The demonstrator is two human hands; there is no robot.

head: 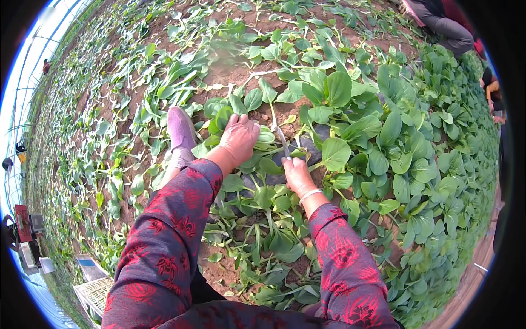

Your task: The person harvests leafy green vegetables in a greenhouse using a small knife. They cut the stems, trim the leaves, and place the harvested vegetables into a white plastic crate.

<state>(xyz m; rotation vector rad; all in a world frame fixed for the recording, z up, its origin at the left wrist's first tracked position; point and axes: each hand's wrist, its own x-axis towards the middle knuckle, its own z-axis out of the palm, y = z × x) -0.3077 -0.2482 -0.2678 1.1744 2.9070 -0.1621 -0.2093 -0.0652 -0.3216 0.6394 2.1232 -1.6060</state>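
Note:
My left hand [240, 137] is closed around a head of bok choy [265, 137]; its pale stalk bases stick out to the right of my fingers and its leaves spread to the left. In my right hand [298, 174] is a knife [282, 142], its narrow metal blade pointing up and away from me, a little right of the stalk bases. A band circles my right wrist. Growing bok choy [394, 144] stands close by on the right. Cut or loose leaves [267, 197] lie below and between my hands.
My foot in a purple shoe [181, 127] is left of the held plant. Leaf litter covers the soil [222, 263]. A plastic crate [96, 294] stands at lower left. A person [444, 28] is at upper right; others show at the rims.

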